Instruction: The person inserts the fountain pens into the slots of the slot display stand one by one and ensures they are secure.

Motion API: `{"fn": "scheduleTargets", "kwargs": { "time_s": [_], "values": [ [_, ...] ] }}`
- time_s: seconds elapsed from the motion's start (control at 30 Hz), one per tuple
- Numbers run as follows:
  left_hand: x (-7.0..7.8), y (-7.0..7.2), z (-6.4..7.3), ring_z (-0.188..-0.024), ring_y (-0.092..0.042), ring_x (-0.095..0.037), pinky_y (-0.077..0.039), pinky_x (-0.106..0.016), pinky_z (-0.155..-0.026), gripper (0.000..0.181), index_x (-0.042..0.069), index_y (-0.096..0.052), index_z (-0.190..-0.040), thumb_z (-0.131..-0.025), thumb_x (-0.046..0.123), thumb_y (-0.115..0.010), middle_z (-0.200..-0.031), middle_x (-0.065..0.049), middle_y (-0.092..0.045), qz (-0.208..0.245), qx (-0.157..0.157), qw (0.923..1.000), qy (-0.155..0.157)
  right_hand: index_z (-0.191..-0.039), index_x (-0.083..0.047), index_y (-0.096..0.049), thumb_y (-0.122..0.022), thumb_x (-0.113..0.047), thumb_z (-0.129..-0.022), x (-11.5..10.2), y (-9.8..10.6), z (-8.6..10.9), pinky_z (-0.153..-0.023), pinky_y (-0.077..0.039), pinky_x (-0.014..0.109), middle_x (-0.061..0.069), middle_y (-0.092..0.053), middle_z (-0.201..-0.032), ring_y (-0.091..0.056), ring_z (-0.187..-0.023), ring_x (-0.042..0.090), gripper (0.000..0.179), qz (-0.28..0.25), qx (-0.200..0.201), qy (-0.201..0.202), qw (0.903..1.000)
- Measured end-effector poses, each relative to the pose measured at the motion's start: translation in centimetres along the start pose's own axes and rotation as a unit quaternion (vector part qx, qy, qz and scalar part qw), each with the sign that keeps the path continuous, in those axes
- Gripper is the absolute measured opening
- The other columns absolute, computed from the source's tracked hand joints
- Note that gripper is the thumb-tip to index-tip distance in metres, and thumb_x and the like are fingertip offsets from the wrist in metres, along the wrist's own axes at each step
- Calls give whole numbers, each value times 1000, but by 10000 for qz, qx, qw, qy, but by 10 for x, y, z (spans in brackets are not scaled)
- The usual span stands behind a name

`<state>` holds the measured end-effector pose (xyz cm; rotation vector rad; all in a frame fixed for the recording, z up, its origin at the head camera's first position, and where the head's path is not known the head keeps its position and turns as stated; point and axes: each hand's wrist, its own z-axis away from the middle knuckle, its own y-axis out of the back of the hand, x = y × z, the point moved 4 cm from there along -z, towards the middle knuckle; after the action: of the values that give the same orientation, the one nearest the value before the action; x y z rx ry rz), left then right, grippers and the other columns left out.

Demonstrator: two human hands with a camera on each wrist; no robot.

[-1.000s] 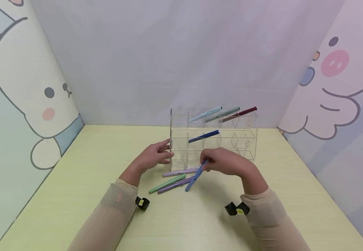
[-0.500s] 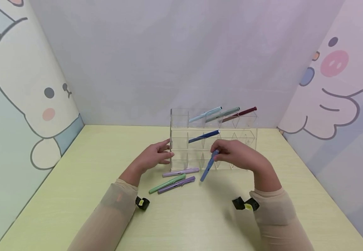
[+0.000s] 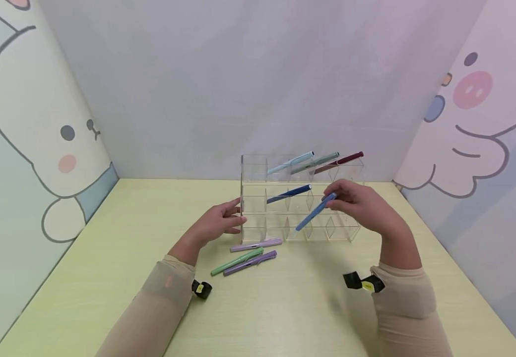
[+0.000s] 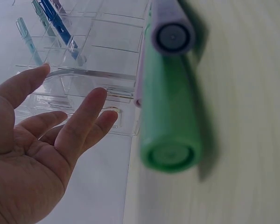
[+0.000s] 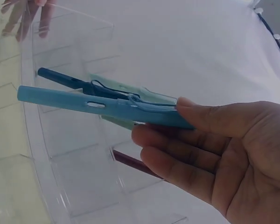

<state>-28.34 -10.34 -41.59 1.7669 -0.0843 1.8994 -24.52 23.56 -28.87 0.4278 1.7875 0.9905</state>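
Note:
In the head view my right hand pinches a blue pen near its clip end. The pen slants down to the left in front of the clear acrylic rack. My left hand is at the rack's left side, its fingers extended with the tips at the side panel. A dark blue pen leans in the middle tier. Above it, in the top tier, lean a light blue pen, a grey-green pen and a dark red pen.
Before the rack's lower left corner lie a pale lilac pen, a green pen and a purple pen on the light wooden tabletop. A grey backdrop stands behind. Cartoon panels flank the table.
My right hand has carried the blue pen up and to the right, away from the loose pens, to in front of the rack's middle tier. The left hand has stayed put.

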Motion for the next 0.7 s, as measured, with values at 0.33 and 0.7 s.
{"fn": "scheduleTargets", "kwargs": {
  "time_s": [0.33, 0.7],
  "values": [
    [1, 0, 0, -105, -70, -23, -50, -45, -102, 75, 29, -23, -157, -95, 34, -65, -155, -7, -40, 25, 10, 10000, 4, -126, -5, -56, -61, -14, -98, 11, 28, 11, -81, -54, 12, 12, -68, -106, -69, -89, 2, 30, -355, 1170, 215, 9923],
    [-1, 1, -1, -103, -71, -22, -44, -50, -107, 78, 32, -24, -157, -93, 39, -68, -154, -5, -40, 22, 11, 10000, 40, -129, -6, -55, -60, -13, -98, 18, 36, 10, -80, -56, 15, -6, -66, -108, -69, -90, 2, 32, -1192, 2662, 185, 9563]
  ]
}}
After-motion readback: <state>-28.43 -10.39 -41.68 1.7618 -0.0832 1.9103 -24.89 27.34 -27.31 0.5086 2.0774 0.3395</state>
